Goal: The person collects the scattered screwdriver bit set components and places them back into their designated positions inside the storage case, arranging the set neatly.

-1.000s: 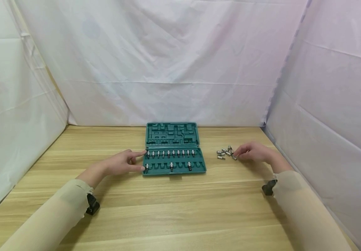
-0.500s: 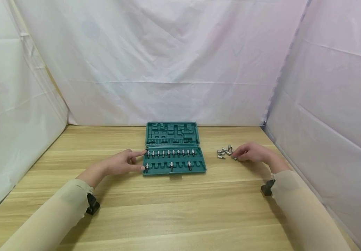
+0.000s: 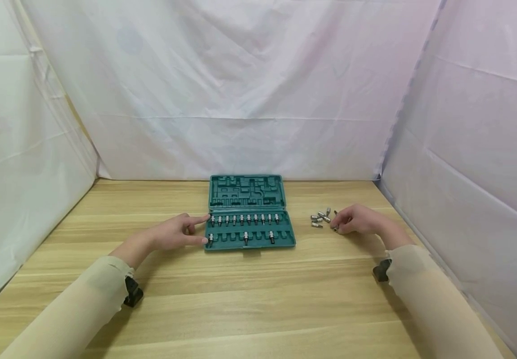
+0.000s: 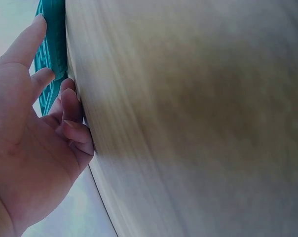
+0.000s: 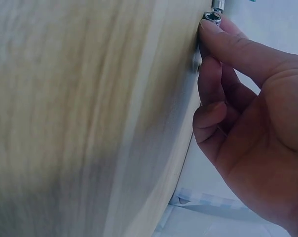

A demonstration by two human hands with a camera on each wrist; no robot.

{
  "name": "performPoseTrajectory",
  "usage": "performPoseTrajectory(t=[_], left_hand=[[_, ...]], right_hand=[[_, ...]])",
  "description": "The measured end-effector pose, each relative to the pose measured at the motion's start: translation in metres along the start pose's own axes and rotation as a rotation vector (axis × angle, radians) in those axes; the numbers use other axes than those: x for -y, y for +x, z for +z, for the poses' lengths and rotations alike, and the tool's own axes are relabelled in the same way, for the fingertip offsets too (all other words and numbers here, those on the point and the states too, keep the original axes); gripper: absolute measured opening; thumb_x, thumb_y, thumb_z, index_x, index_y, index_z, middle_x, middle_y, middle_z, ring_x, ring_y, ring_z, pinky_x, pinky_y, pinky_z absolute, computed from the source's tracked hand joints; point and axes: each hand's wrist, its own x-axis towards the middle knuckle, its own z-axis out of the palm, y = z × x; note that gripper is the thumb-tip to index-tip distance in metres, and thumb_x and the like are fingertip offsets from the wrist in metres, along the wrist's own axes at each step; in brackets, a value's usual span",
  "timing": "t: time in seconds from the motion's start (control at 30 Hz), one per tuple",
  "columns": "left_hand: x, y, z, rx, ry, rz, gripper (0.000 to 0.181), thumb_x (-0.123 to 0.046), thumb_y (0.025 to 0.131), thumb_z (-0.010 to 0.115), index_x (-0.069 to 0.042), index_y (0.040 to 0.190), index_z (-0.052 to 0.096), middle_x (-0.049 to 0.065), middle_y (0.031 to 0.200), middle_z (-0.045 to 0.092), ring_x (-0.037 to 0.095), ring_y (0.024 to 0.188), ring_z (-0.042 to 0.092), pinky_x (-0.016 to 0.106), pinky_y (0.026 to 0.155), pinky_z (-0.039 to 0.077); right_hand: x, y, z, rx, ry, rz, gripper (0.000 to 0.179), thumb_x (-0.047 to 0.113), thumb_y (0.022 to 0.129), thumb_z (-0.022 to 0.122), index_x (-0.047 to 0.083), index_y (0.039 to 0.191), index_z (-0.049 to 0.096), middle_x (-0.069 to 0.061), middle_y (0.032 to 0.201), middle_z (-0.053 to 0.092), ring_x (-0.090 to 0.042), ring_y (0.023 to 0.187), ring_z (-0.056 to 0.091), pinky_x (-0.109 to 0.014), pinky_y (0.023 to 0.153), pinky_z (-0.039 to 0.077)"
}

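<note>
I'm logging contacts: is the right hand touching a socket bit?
Touching: the right wrist view shows the right hand pinching a socket bit between thumb and finger.

Green case point(image 3: 251, 228) lies open, part-filled; loose silver bits point(image 3: 323, 217) at its three o'clock; one square-holed bit point(image 5: 213, 19) is pinched.

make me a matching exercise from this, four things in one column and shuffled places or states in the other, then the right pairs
1. green plastic case
2. bare left hand
3. bare right hand
4. loose silver metal sockets

A. pinches one small silver socket
B. on the wood-grain table, between case and right hand
C. lies opened into two halves
D. at the case's left edge

Pairs: 1-C, 2-D, 3-A, 4-B
</note>
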Motion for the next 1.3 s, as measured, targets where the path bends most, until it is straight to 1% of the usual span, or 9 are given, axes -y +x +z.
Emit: performPoseTrajectory(t=[0.2,0.33,0.43,0.57,0.7,0.93,1.07,1.2,1.3], left_hand=[[0.0,0.0,0.001,-0.002,-0.004,0.001,0.087,-0.05,0.103,0.076,-0.02,0.174,0.034,0.011,0.109,0.051,0.024,0.094,0.049,0.038,0.08,0.045],[0.0,0.0,0.0,-0.004,-0.007,0.004,0.087,-0.049,0.103,0.076,-0.02,0.174,0.035,0.011,0.109,0.051,0.024,0.094,0.049,0.038,0.079,0.045],[-0.001,0.0,0.0,-0.002,-0.005,0.005,0.087,-0.05,0.103,0.076,-0.019,0.174,0.034,0.011,0.11,0.051,0.024,0.094,0.049,0.038,0.079,0.044],[-0.001,-0.001,-0.001,-0.001,-0.003,0.004,0.087,-0.05,0.103,0.076,-0.019,0.174,0.034,0.011,0.11,0.051,0.024,0.094,0.048,0.038,0.08,0.044],[-0.001,-0.001,0.0,0.0,-0.002,0.007,0.087,-0.049,0.103,0.076,-0.018,0.174,0.034,0.011,0.11,0.051,0.023,0.095,0.049,0.038,0.08,0.044],[-0.002,-0.001,0.0,0.001,-0.009,0.011,0.087,-0.049,0.103,0.076,-0.018,0.173,0.035,0.011,0.11,0.051,0.023,0.095,0.049,0.037,0.08,0.045],[-0.002,-0.001,0.0,0.0,-0.007,0.011,0.087,-0.048,0.103,0.076,-0.018,0.173,0.035,0.011,0.109,0.051,0.023,0.095,0.049,0.038,0.08,0.045],[-0.001,-0.001,0.001,0.0,-0.009,0.009,0.087,-0.049,0.103,0.077,-0.018,0.173,0.035,0.011,0.109,0.051,0.023,0.095,0.049,0.038,0.08,0.045],[-0.001,-0.001,0.0,0.002,-0.013,0.006,0.087,-0.048,0.103,0.077,-0.019,0.174,0.035,0.011,0.109,0.051,0.024,0.094,0.049,0.038,0.08,0.045]], right_hand=[[-0.001,0.0,0.002,0.002,-0.006,0.001,0.016,0.009,0.096,0.083,0.012,0.112,0.084,-0.003,0.102,0.075,-0.016,0.094,0.059,-0.031,0.086,0.05],[-0.001,0.001,0.003,-0.005,0.003,-0.019,0.013,0.013,0.096,0.084,0.013,0.109,0.083,-0.001,0.098,0.071,-0.017,0.093,0.059,-0.033,0.087,0.048],[0.001,0.002,0.004,-0.03,0.011,-0.054,0.012,0.015,0.096,0.085,0.015,0.107,0.081,-0.001,0.1,0.071,-0.018,0.097,0.059,-0.036,0.091,0.048],[0.007,0.004,0.004,-0.076,0.023,-0.101,0.012,0.016,0.097,0.085,0.017,0.108,0.081,-0.003,0.113,0.076,-0.02,0.107,0.064,-0.038,0.098,0.05],[0.014,0.008,0.005,-0.092,0.063,-0.112,0.015,0.019,0.098,0.084,0.017,0.112,0.081,-0.004,0.12,0.078,-0.022,0.112,0.066,-0.036,0.096,0.052],[0.028,0.01,0.009,-0.075,0.134,-0.08,0.021,0.023,0.102,0.08,0.014,0.121,0.078,-0.006,0.118,0.077,-0.023,0.102,0.064,-0.036,0.083,0.054],[0.034,0.011,0.011,-0.071,0.179,-0.079,0.032,0.027,0.106,0.075,0.013,0.135,0.073,-0.009,0.117,0.079,-0.028,0.1,0.068,-0.039,0.082,0.055],[0.038,0.013,0.013,-0.067,0.247,-0.094,0.039,0.024,0.108,0.072,0.009,0.144,0.069,-0.016,0.117,0.079,-0.033,0.101,0.073,-0.044,0.084,0.06],[0.04,0.016,0.014,-0.068,0.287,-0.096,0.039,0.019,0.108,0.071,0.007,0.145,0.068,-0.018,0.123,0.079,-0.032,0.107,0.076,-0.048,0.093,0.063]])
